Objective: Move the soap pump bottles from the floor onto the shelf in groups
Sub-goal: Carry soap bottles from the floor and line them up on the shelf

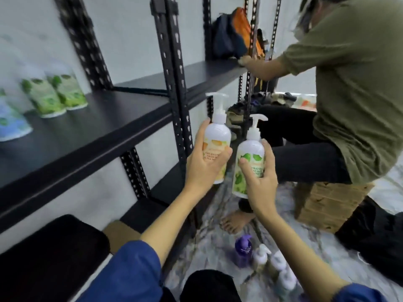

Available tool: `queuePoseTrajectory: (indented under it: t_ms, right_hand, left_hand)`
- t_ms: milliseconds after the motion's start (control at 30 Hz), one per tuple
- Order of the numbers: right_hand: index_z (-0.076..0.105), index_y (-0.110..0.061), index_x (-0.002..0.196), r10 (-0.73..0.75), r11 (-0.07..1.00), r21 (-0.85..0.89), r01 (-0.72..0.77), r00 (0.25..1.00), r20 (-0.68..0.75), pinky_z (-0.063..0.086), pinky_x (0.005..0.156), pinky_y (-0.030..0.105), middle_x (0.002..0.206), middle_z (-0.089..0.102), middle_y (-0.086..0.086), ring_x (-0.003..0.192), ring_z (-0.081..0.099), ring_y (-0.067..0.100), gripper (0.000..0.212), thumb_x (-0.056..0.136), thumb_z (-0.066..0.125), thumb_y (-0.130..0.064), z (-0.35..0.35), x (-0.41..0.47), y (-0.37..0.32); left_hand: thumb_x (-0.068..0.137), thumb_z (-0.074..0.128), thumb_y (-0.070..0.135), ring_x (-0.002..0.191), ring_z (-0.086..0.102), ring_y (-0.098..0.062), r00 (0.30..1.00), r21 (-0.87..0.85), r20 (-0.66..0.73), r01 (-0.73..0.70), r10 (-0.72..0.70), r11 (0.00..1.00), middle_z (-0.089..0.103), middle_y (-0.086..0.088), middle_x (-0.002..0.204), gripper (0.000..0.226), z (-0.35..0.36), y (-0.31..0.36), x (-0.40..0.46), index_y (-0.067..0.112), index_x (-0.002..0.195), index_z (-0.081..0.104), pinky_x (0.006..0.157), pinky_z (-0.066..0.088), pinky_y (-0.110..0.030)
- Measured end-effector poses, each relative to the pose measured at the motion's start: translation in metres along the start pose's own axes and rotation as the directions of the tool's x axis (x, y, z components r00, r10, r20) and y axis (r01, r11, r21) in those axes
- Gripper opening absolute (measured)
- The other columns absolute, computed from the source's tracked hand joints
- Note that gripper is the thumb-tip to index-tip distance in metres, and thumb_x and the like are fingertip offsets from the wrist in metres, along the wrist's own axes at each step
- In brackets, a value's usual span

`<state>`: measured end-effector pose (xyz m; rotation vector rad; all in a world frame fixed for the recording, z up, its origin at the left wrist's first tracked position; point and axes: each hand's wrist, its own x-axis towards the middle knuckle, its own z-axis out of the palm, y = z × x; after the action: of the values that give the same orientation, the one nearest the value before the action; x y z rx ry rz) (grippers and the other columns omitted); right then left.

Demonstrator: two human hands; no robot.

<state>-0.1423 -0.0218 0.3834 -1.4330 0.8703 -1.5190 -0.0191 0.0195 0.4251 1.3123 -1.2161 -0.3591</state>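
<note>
My left hand (204,163) grips a white pump bottle with an orange label (217,136), held upright in the air beside the black shelf (91,136). My right hand (260,177) grips a second white pump bottle with a green leaf label (248,158), also upright, just right of the first. On the shelf at the far left stand green-labelled bottles (58,92) and a blue-labelled one (11,120), blurred. Several more pump bottles (268,264), one of them purple (243,250), stand on the marbled floor below my arms.
Another person in an olive shirt (357,88) sits on a cardboard box (327,203) at the right, a hand on the further shelf board near a dark and orange bag (233,33). Black slotted uprights (172,68) divide the shelf bays. A black cushion (52,253) lies lower left.
</note>
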Motion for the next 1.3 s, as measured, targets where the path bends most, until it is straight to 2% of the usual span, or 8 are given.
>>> queuePoseTrajectory:
  t_ms: [100,233,367,533,700,867,1100,1300]
  right_hand:
    - [0.039,-0.029,0.138,-0.071,0.996,0.053,0.068,0.995,0.068,0.045,0.071,0.006,0.091,0.051,-0.051,0.083,0.057,-0.018,0.056,0.089,0.064,-0.016,0.03,0.009,-0.027]
    - [0.039,-0.04,0.134,-0.136,0.986,0.112,0.121,0.981,0.139,0.047,0.079,0.017,0.092,0.055,-0.042,0.085,0.058,-0.012,0.055,0.088,0.065,-0.024,0.069,0.016,-0.06]
    - [0.039,-0.034,0.135,-0.206,0.963,0.22,0.156,0.953,0.224,0.047,0.072,0.01,0.096,0.055,-0.032,0.082,0.058,-0.013,0.053,0.089,0.063,-0.023,0.107,0.016,-0.092]
    - [0.037,-0.039,0.13,-0.271,0.932,0.323,0.165,0.908,0.319,0.052,0.071,0.016,0.097,0.057,-0.017,0.081,0.061,-0.006,0.051,0.09,0.063,-0.022,0.157,0.019,-0.123]
    - [0.036,-0.03,0.133,-0.323,0.922,0.331,0.2,0.87,0.374,0.053,0.07,0.017,0.095,0.057,-0.013,0.079,0.061,-0.004,0.05,0.09,0.061,-0.024,0.208,0.032,-0.139]
    - [0.03,-0.039,0.127,-0.342,0.93,0.293,0.222,0.816,0.465,0.056,0.079,0.044,0.101,0.059,0.0,0.087,0.063,0.019,0.049,0.089,0.06,-0.03,0.255,0.053,-0.132]
    - [0.025,-0.025,0.132,-0.377,0.926,0.256,0.278,0.69,0.618,0.056,0.074,0.037,0.111,0.055,0.008,0.088,0.062,0.021,0.053,0.091,0.059,-0.026,0.315,0.089,-0.116]
    - [0.021,-0.032,0.12,-0.334,0.94,0.208,0.271,0.606,0.722,0.056,0.078,0.044,0.114,0.051,0.012,0.091,0.063,0.027,0.051,0.088,0.061,-0.027,0.354,0.113,-0.102]
  left_hand:
    - [0.076,0.069,0.041,0.101,0.06,0.003,0.995,0.047,-0.095,-0.033,0.038,0.998,0.055,0.04,0.106,0.07,-0.033,0.022,0.006,0.07,0.123,0.025,0.089,0.053,-0.032]
    - [0.081,0.072,0.032,0.095,0.06,0.006,0.971,0.142,-0.222,-0.054,0.085,0.988,0.056,0.042,0.097,0.074,-0.074,0.044,0.006,0.055,0.135,0.027,0.085,0.053,-0.026]
    - [0.078,0.07,0.04,0.097,0.059,0.005,0.929,0.224,-0.353,-0.033,0.112,0.974,0.056,0.042,0.099,0.073,-0.111,0.065,-0.002,0.058,0.134,0.027,0.088,0.053,-0.033]
    - [0.073,0.067,0.044,0.1,0.06,-0.003,0.843,0.278,-0.516,-0.006,0.155,0.961,0.059,0.023,0.109,0.072,-0.155,0.083,-0.012,0.058,0.132,0.028,0.091,0.052,-0.036]
    - [0.078,0.07,0.036,0.104,0.058,-0.006,0.759,0.298,-0.627,0.027,0.174,0.954,0.05,0.043,0.104,0.072,-0.187,0.088,-0.002,0.06,0.131,0.028,0.093,0.05,-0.04]
    - [0.082,0.069,0.032,0.11,0.054,-0.003,0.688,0.311,-0.7,0.054,0.191,0.949,0.045,0.028,0.126,0.073,-0.202,0.078,0.023,0.052,0.138,0.026,0.091,0.047,-0.03]
    - [0.084,0.067,0.031,0.094,0.053,0.0,0.647,0.309,-0.745,0.119,0.162,0.944,0.044,0.035,0.102,0.074,-0.214,0.061,0.057,0.049,0.141,0.024,0.068,0.039,-0.012]
    - [0.083,0.068,0.033,0.093,0.054,-0.004,0.663,0.34,-0.734,0.17,0.148,0.925,0.048,0.018,0.113,0.075,-0.216,0.047,0.064,0.051,0.141,0.023,0.074,0.047,-0.025]
